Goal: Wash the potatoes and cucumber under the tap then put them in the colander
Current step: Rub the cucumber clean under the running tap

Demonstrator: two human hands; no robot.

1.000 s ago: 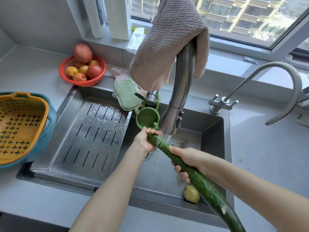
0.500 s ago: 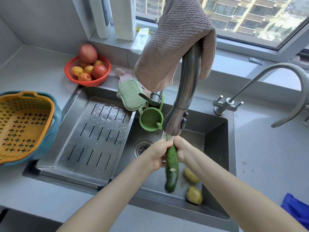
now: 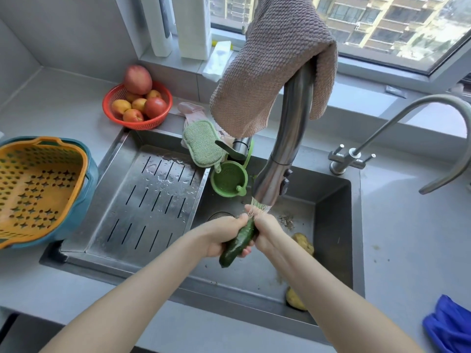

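A dark green cucumber (image 3: pixel 238 244) stands steeply tilted in the sink under the running tap (image 3: pixel 276 174), its upper end in the spray. My left hand (image 3: pixel 224 235) grips it from the left and my right hand (image 3: pixel 265 230) grips it from the right, both near its top. Two potatoes lie on the sink floor: one (image 3: pixel 303 243) just right of my right wrist, the other (image 3: pixel 294 299) near the front wall, partly hidden by my right forearm. The yellow colander (image 3: pixel 38 189) sits in a teal bowl on the counter at the left and holds nothing.
A slotted steel drain tray (image 3: pixel 145 202) covers the sink's left half. A green strainer cup (image 3: pixel 229 178) and green sponge (image 3: pixel 201 143) hang by the tap base. A red fruit basket (image 3: pixel 137 105) stands behind, a second faucet (image 3: pixel 407 138) right, blue cloth (image 3: pixel 448 324) at bottom right.
The cucumber has swung from lying slanted towards me to nearly upright under the spray. My hands have slid together up to its top end, and more of it is hidden between them.
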